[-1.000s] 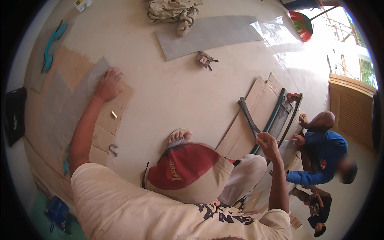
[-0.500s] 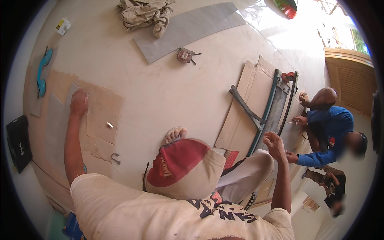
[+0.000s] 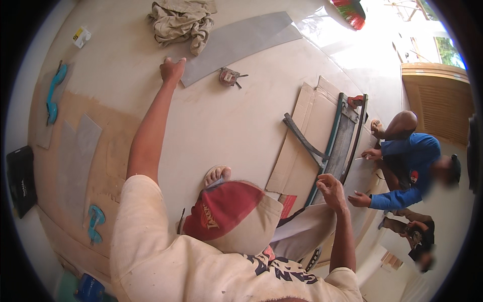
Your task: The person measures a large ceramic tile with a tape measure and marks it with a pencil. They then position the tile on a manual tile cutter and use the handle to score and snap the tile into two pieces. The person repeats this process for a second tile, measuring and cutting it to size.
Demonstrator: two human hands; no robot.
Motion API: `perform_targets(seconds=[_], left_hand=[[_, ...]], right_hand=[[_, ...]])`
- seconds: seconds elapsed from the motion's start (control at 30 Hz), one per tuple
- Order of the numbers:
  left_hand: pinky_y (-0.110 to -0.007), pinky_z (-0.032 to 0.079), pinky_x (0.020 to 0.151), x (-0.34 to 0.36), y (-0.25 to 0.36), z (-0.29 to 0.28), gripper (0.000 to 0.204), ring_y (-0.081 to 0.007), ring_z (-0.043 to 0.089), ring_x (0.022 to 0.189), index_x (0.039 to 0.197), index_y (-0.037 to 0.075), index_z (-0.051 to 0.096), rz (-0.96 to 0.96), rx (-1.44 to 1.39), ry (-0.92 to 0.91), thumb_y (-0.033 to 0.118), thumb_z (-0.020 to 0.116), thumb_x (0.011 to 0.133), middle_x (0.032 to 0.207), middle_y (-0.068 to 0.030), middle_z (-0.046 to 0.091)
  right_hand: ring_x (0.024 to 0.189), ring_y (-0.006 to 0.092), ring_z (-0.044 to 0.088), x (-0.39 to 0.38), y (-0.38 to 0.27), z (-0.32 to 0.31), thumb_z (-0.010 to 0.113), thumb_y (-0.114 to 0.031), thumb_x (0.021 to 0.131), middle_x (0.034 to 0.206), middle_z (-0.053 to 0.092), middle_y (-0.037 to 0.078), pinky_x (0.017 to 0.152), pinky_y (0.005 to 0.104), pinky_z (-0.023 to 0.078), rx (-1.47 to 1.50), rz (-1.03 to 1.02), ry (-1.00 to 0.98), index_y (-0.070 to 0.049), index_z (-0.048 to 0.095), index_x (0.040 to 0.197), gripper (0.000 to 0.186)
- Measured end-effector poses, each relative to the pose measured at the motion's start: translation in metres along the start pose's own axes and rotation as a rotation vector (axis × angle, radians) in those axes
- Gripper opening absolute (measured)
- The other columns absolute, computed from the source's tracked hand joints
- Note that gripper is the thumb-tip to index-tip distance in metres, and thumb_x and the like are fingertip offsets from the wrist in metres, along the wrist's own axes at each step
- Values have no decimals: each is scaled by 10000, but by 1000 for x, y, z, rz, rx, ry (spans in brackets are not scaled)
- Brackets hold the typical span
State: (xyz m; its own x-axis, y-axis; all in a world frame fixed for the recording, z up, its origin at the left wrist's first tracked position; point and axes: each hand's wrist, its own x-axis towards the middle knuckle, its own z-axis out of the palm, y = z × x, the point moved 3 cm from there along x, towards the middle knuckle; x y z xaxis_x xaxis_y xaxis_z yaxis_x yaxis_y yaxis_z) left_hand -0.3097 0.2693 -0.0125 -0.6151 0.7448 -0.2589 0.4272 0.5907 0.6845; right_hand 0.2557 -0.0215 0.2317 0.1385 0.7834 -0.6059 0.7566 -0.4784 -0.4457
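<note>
- Lying flat on the pale floor (image 3: 236,131), the long grey tile strip (image 3: 236,43) is within arm's reach; the left hand (image 3: 172,69) stretches to its near end, fingers loosely spread, touching the edge or just short of it (hard to tell).
- Cardboard sheets (image 3: 108,151) spread under the smaller grey pieces probably protect the floor.
- The right hand (image 3: 332,190) rests half-curled beside the green-railed tile cutter (image 3: 342,138), holding nothing visible.
- The person's legs hide whatever lies beneath.

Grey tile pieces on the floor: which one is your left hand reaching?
The long grey tile strip at the top, beside the crumpled cloth. The left hand is at its lower end; the other grey piece lies on cardboard far behind.
</note>
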Motion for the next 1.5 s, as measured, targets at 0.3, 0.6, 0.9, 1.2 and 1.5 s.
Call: perform_targets(seconds=[0.3,0.6,0.9,1.2,1.5], left_hand=[[-390,472,959,58,-26,21,651,-317,562,1147,1175,-116,525,-416,-534,-127,156,832,670,1252,-234,563],[-417,526,831,36,-23,30,441,-295,635,965,1152,-56,569,-412,-924,-126,106,734,777,1110,-146,639],[-350,561,734,-118,51,-11,332,-198,662,860,1133,-37,593,-160,-1265,-418,49,671,822,1014,-108,667],[-306,581,695,-218,61,-71,399,-156,644,921,1198,6,531,0,-1179,-395,109,672,840,1048,-84,629],[-399,546,888,-237,-39,-129,563,-226,602,1096,1301,-2,455,-124,-1242,-891,364,639,915,1186,-125,595]], right_hand=[[892,162,640,6,-6,26,644,-137,900,943,685,105,835,292,496,153,-37,-82,30,596,1135,293],[950,226,671,38,-45,53,636,-202,897,995,705,169,868,341,509,75,-163,-134,20,597,1188,367],[1254,362,487,200,-177,108,541,-438,964,1392,434,265,1032,459,422,1034,-19,-200,76,224,1452,776],[1109,278,554,287,-222,143,504,-206,929,1151,577,107,992,467,451,1272,80,-24,-37,585,1144,285],[966,210,543,168,-276,149,644,-307,912,1053,581,96,849,363,476,829,-97,149,1,635,1024,328]])
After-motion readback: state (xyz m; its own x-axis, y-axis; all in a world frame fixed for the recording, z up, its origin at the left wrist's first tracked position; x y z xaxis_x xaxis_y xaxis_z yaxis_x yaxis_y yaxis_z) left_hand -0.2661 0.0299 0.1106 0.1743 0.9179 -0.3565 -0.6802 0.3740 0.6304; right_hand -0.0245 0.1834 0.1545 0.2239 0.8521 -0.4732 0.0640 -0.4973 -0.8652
